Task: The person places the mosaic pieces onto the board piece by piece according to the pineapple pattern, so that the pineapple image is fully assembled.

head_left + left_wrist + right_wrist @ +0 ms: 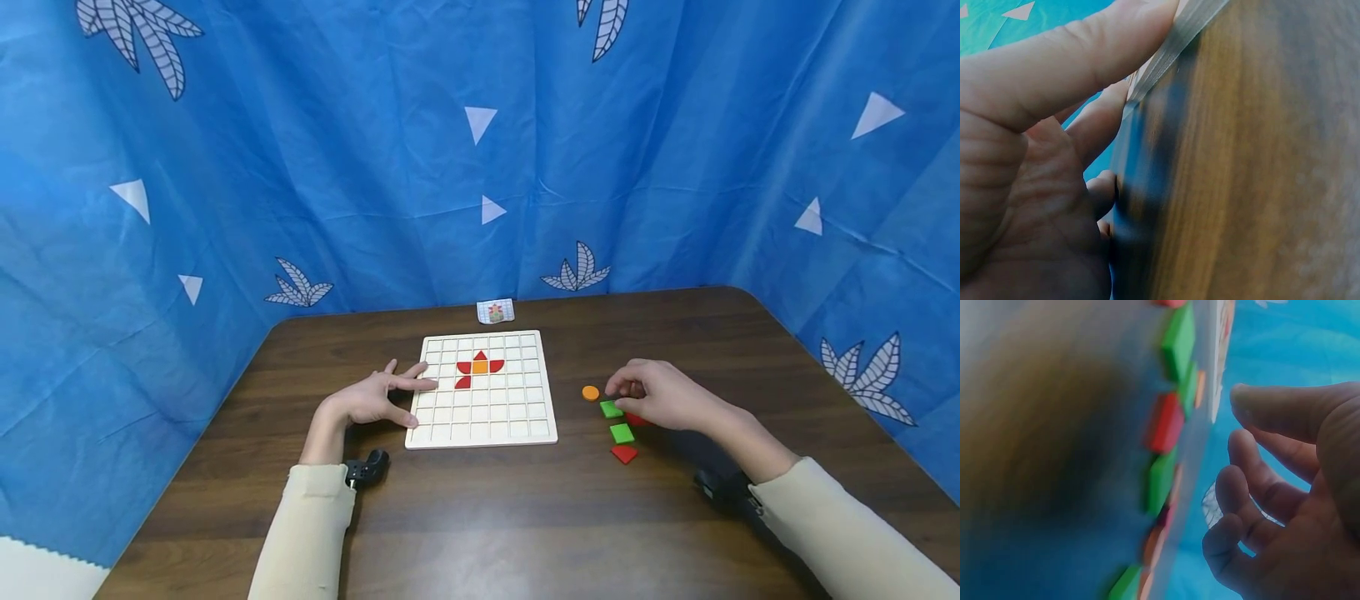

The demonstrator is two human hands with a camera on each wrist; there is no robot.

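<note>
A white gridded board (487, 412) lies on the wooden table, bearing several red pieces (462, 382) set around an orange square (480, 367). My left hand (372, 398) rests at the board's left edge, fingers spread over the rim and thumb at the near left corner. To the right of the board, my right hand (660, 396) hovers over loose pieces, its fingers loosely bent and nothing between thumb and fingertips in the right wrist view. Below and beside it lie green pieces (622, 433), a red piece (624, 453) and an orange disc (590, 392). Other pieces are hidden under this hand.
Behind the board, a small printed card (496, 312) with a coloured figure on a grid lies at the table's back edge. A blue curtain (420, 167) hangs around the back and sides of the table (480, 517).
</note>
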